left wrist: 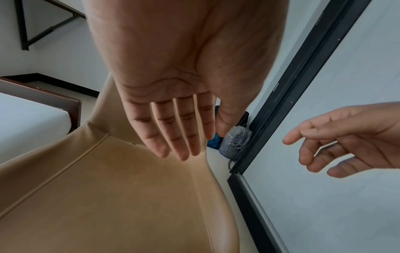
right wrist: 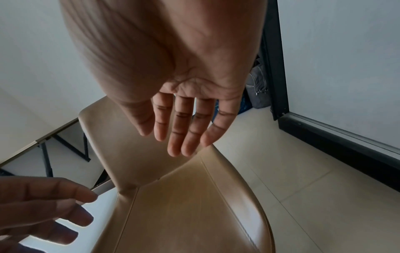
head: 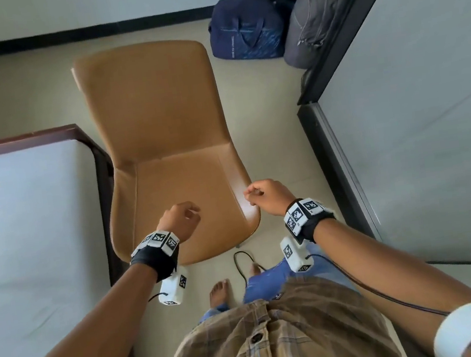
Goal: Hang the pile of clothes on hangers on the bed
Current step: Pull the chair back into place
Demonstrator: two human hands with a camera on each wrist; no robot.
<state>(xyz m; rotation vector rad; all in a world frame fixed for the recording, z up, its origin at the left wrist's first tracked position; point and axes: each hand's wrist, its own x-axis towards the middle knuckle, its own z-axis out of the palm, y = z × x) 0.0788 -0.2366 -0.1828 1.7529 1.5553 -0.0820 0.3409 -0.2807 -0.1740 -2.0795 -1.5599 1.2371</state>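
From the head view, you stood over a tan chair (head: 163, 146) with both arms out; your left hand (head: 180, 219) and right hand (head: 265, 195) hovered above the seat, fingers loosely curled, gripping nothing, probably poised between steps. The bed (head: 23, 226) lay to your left, its white mattress bare in the part shown; no pile of clothes and no hangers appeared anywhere, so I cannot tell where they were. Two bags (head: 250, 31) sat on the pale floor by a dark-framed partition. At the left wrist, your left hand (left wrist: 173, 102) hung relaxed with straight fingers over the seat (left wrist: 129, 196). At the right wrist, your right hand (right wrist: 184, 111) was likewise slack and empty above the seat.
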